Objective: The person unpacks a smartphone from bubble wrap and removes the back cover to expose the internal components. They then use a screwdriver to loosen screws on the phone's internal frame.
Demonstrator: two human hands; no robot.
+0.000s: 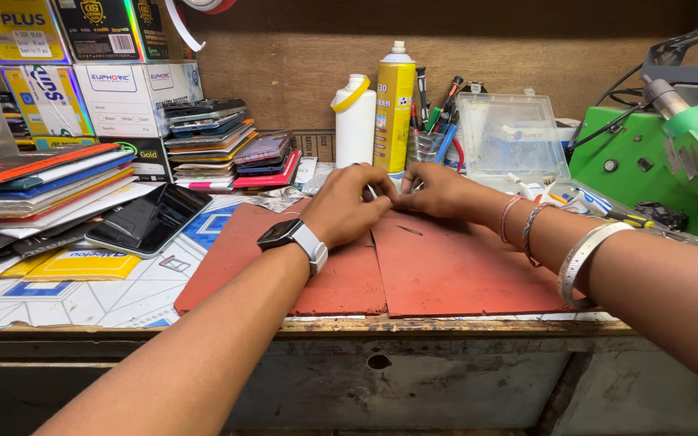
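Phone repair workshop: stacked phones (208, 121), tool cup (430, 145), red work mat (446, 274), green machine (648, 169) on bench.

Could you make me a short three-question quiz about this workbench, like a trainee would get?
1. True or false: the left hand and right hand meet over the red mat.
2. Which wrist wears the smartwatch? A left, B right.
3. Fill in: the yellow spray can stands just right of a white ____.

Key: 1 true. 2 A. 3 bottle. What the fingers pinch is too small to tell.
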